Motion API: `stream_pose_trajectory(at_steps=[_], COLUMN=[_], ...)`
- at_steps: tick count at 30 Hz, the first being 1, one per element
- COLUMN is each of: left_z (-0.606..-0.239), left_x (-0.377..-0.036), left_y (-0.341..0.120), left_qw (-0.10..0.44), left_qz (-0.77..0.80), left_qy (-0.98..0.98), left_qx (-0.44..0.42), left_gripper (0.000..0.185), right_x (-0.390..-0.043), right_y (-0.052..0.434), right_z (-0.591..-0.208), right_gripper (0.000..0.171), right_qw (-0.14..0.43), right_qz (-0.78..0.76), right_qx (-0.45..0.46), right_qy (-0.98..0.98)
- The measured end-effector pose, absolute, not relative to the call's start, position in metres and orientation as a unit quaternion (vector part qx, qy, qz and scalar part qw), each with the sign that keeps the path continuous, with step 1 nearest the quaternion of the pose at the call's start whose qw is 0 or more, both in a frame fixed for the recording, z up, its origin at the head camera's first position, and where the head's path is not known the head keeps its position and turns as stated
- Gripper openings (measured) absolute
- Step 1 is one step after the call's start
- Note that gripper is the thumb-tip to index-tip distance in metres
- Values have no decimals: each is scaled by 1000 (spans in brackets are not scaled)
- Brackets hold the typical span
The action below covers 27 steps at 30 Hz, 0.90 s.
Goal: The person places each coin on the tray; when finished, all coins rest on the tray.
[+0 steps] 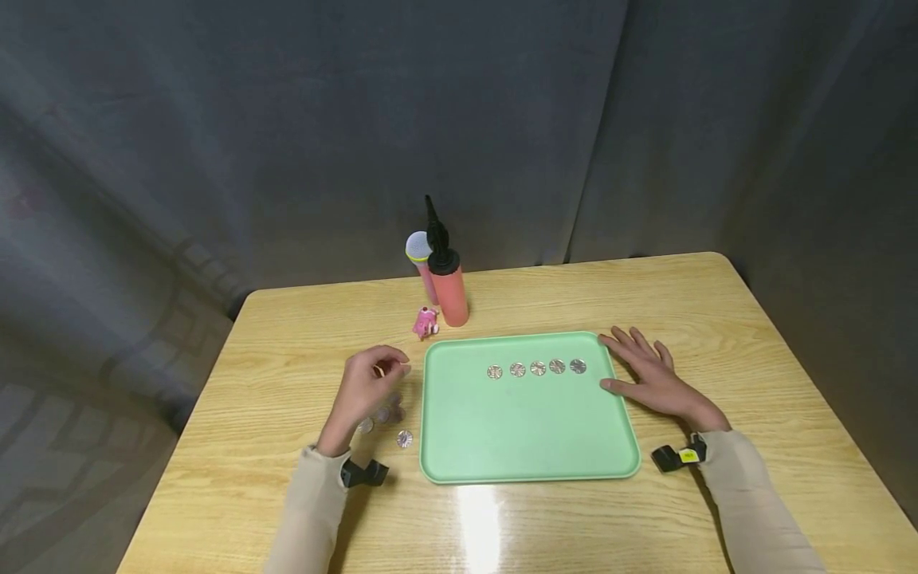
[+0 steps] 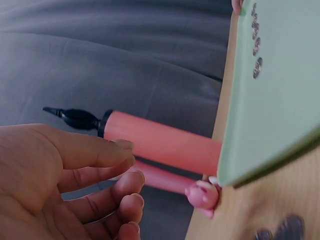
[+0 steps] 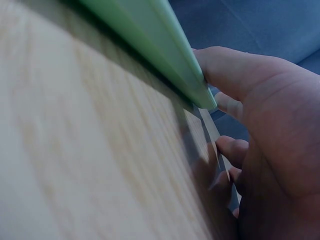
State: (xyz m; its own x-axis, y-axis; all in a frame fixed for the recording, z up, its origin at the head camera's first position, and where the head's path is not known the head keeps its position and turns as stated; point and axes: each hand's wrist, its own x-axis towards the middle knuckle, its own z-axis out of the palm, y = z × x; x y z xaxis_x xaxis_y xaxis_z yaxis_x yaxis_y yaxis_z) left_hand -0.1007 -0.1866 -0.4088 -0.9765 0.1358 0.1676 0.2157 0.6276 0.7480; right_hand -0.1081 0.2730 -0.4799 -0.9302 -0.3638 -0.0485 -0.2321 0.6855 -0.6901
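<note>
Thumb and forefinger of my left hand (image 1: 367, 384) are pinched together left of the tray, above the table. A thin pale edge shows between the fingertips in the left wrist view, seemingly a silver coin, mostly hidden. Below that hand several loose coins (image 1: 405, 438) lie on the wood, some blurred or partly covered. The mint-green tray (image 1: 527, 481) carries a row of several silver coins (image 1: 538, 368) near its far side. My right hand (image 1: 649, 379) rests spread at the tray's right rim, thumb and forefinger touching it; the right wrist view shows the thumb against the rim (image 3: 192, 82).
Behind the tray stand a coral-red hand pump (image 1: 450, 296) with a black nozzle and a pink toy microphone (image 1: 419, 247). A small pink figurine (image 1: 426, 322) sits in front of them. The wooden table (image 1: 287, 343) ends at a grey curtain (image 1: 344, 143).
</note>
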Motion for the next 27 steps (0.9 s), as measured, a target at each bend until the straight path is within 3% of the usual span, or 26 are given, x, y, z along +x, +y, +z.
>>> stream_pose_trajectory(at_steps=[27], left_z=[-442], left_x=[-74], left_y=[-243], left_qw=[-7], left_qz=[-428], left_qy=[-904], left_qx=[2], left_gripper=[6], right_x=[-108], right_y=[273], right_z=[-478], right_gripper=[78], right_qw=[95], right_qz=[-368], right_qx=[-168], right_qy=[910])
